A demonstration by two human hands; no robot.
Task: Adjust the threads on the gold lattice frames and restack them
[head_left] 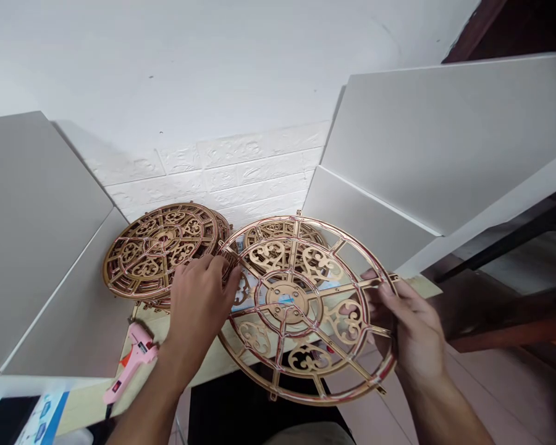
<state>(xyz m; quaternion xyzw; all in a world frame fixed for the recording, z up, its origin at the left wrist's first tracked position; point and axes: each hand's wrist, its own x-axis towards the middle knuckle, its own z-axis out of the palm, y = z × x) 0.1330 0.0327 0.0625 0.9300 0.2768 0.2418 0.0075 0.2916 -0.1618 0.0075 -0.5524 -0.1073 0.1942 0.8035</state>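
Note:
Between my two hands is a round gold openwork frame, tilted toward me, with spokes, scrollwork and reddish lines along its rings. My left hand is closed at its left rim; the fingertips are partly hidden. On the right rim, my right hand grips with the thumb in front and the fingers behind. Beyond my left hand lies a stack of similar round frames. More of them show behind the held one. Below the stack, a pink glue gun rests near my left forearm.
Grey panels stand on the left and right of the pale wooden tabletop. A white brick-patterned wall closes off the back. At the lower left lies a blue and white printed item.

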